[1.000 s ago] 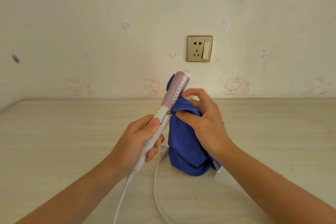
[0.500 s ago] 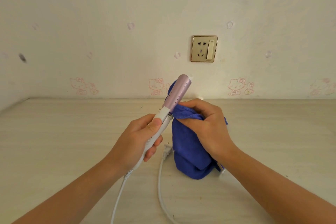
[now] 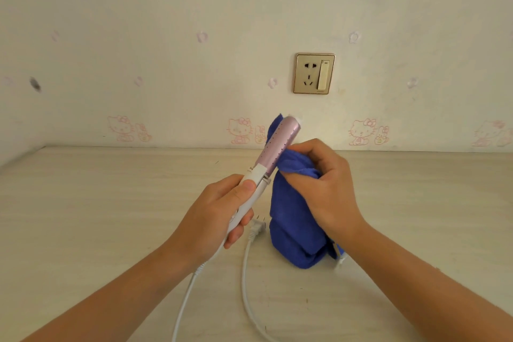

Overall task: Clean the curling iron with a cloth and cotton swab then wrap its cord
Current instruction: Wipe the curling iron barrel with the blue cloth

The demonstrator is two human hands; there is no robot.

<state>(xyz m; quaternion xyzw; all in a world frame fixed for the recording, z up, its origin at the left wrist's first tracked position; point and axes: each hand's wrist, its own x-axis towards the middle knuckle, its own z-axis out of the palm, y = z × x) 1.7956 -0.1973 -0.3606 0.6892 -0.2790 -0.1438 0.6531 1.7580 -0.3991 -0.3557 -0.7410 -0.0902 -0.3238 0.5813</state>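
At the centre of the frame my left hand (image 3: 215, 218) is wrapped around the white handle of the iron (image 3: 266, 168), tilting its pink barrel up and to the right. My right hand (image 3: 323, 189) pinches the blue cloth (image 3: 294, 219) against the barrel's right side; the rest of the cloth hangs down to the table (image 3: 83, 216). The white cord (image 3: 245, 280) loops toward the lower edge, its plug (image 3: 258, 226) lying just left of the cloth. A socket (image 3: 314, 73) sits on the wall above.
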